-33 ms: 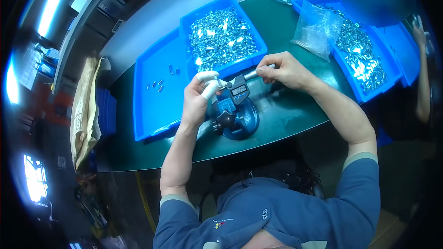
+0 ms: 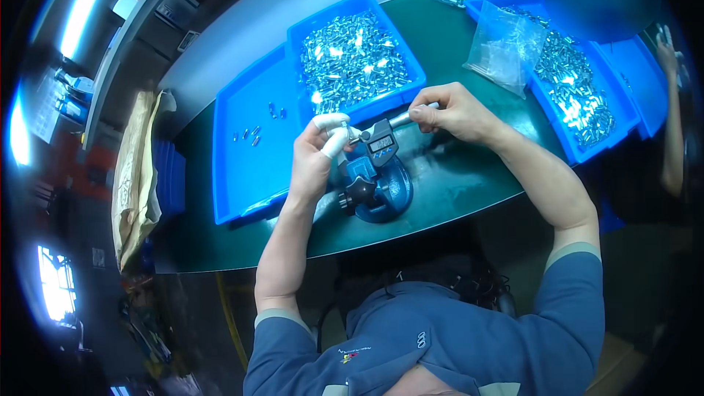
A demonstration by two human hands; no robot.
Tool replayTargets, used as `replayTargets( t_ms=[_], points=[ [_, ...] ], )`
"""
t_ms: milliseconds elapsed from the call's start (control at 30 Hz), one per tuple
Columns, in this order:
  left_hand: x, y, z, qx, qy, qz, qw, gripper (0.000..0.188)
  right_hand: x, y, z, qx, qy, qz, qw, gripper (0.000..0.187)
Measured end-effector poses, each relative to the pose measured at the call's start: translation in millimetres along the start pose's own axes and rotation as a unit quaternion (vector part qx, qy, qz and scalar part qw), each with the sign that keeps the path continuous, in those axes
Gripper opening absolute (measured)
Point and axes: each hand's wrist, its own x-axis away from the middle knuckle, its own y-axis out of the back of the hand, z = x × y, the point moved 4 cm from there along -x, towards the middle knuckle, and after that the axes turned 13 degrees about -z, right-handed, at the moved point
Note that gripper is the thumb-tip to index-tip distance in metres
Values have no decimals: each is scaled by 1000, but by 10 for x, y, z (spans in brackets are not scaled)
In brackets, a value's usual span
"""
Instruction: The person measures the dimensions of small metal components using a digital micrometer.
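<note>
Green bench mat under cool overhead light, blue trays all round. Centre of it: a digital micrometer clamped in a blue stand, just in front of the person. Left hand, w/ white tape or cots on thumb and forefinger, pinches a small metal part at the anvil end; the part is mostly hidden by the fingertips. Right hand has thumb and forefinger closed on the thimble, other fingers curled in. To do this well, imo: keep the part square between the faces, turn the thimble lightly w/ fingertip pressure only, don't squeeze or tilt, and keep the readout unobstructed. Just behind, a full tray of shiny metal parts; left of it a nearly bare tray w/ a few pieces. Further right, a clear plastic bag leans on another parts tray. Far right edge, another person's arm, well apart from the work.
</note>
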Motion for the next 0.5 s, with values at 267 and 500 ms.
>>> replayTargets(
  t_ms=[267,500],
  points=[
    [54,62,-83,-1,46,14,999,24,8,-8,-11,18,-22,2,1000,33],
    [41,59,-97,-16,43,16,999,23,20,-40,32,31,-43,1,999,33]
  ],
)
